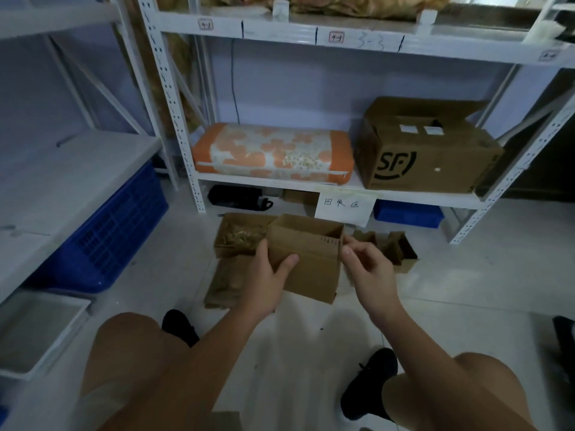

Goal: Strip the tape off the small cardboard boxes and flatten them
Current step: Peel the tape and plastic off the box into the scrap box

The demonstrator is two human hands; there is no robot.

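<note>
Gripping small open box (306, 258) in left hand (270, 276), right hand (367, 265) pinching its edge, SF-marked carton (426, 150) shelved behind

The small box (306, 256) is showing plain brown. Behind it, the white shelf (339, 185) is carrying a cushion (270, 154) wearing orange blossoms on cream, beside a big brown box (426, 150) bearing a black printed logo. Left of the shelf, a blue crate (109, 237) is sitting on the pale floor (466, 290).
</note>
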